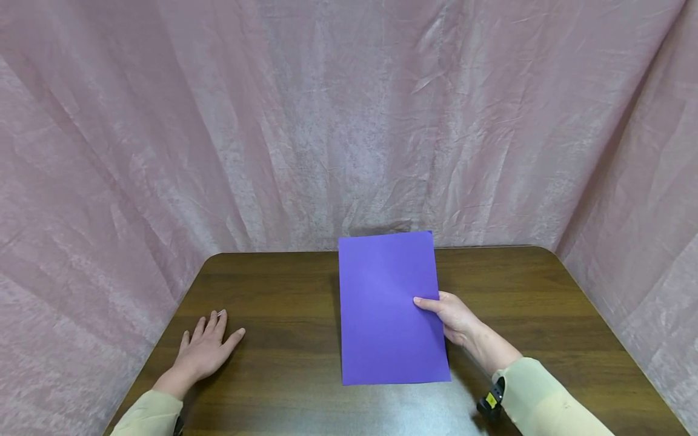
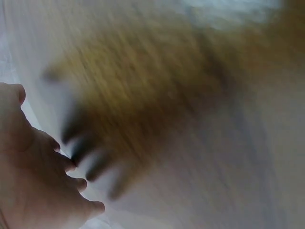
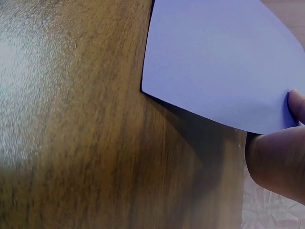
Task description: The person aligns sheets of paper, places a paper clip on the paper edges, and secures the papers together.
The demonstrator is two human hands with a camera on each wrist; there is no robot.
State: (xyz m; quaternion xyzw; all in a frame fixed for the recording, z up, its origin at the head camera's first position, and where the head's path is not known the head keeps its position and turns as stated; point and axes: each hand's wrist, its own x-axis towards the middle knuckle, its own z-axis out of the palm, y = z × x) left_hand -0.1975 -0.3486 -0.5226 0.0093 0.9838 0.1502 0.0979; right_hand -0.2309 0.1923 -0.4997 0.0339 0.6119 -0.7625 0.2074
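A purple sheet of paper (image 1: 388, 321) is tilted up over the middle of the wooden table. My right hand (image 1: 457, 316) pinches its right edge, thumb on the front face and the other fingers mostly hidden behind. In the right wrist view the paper (image 3: 214, 57) bends slightly, and one lower corner lies close to the tabletop. Over the table's left part is my left hand (image 1: 204, 351), palm down with fingers spread, holding nothing. The left wrist view shows that hand (image 2: 38, 176) beside finger-shaped shadows; whether it touches the wood I cannot tell.
The brown wooden table (image 1: 283, 315) has rounded far corners. Pink curtains (image 1: 327, 121) hang behind it and along both sides. A dark wrist device (image 1: 491, 399) with a yellow mark sits at the right sleeve's cuff.
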